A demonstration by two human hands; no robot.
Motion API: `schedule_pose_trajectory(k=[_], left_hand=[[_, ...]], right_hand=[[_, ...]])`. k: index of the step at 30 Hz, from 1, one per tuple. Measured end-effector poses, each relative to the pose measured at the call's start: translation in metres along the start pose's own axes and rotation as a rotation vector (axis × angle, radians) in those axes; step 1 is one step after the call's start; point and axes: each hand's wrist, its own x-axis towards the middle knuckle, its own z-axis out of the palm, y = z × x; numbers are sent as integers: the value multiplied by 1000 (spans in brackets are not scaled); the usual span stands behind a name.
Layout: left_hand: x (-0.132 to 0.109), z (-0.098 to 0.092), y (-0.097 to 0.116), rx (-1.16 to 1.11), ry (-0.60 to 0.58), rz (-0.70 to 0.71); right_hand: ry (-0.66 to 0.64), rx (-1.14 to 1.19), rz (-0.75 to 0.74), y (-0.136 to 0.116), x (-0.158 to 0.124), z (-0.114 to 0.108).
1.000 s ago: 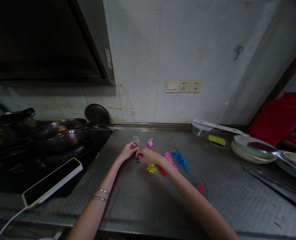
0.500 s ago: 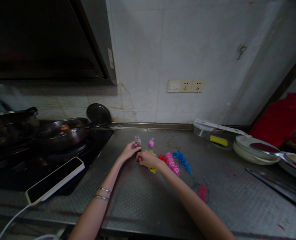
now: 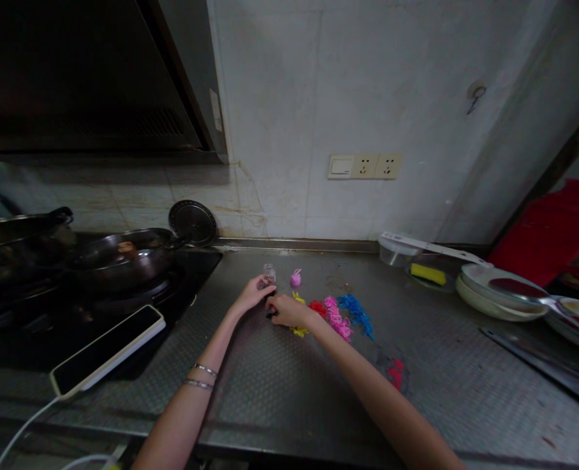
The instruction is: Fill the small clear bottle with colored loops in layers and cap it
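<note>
My left hand [image 3: 254,292] is closed around a small clear jar [image 3: 268,271], which shows above the fingers. Close beside it, my right hand [image 3: 285,310] is pinched low over the counter, with small black bits [image 3: 271,314] at its fingertips; what the fingers hold is too small to make out. A pink lid with a loop [image 3: 296,279] sits behind my right hand. Heaps of small bands lie to the right: yellow bands [image 3: 299,331] partly under the hand, then red bands [image 3: 318,308], pink bands [image 3: 338,320] and blue bands [image 3: 356,314].
The metal counter [image 3: 260,405] carries a phone on a white cable [image 3: 108,352] at left, beside a stove with a pan [image 3: 123,267]. At right are a clear bag with red print [image 3: 395,373], a yellow sponge [image 3: 428,274], stacked bowls [image 3: 495,308] and a long dark blade [image 3: 538,365].
My right hand has shifted very slightly left, and more of the black bits shows at its fingertips. My left hand stays around the jar.
</note>
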Motion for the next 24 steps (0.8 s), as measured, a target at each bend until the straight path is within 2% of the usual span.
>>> schedule_pose_trajectory(k=[5, 10, 15, 18, 24], left_hand=[[2, 0, -6, -12, 10, -5], [2, 0, -6, -26, 9, -13], [2, 1, -3, -55, 6, -22], [3, 1, -3, -57, -15, -14], [2, 2, -2, -5, -7, 1]], right_hand=[[-48, -32, 11, -5, 2, -3], [-15, -32, 5, -6, -4, -7], [26, 79, -32, 2, -9, -17], [94, 176, -56, 3, -11, -37], [257, 247, -10, 0, -6, -96]])
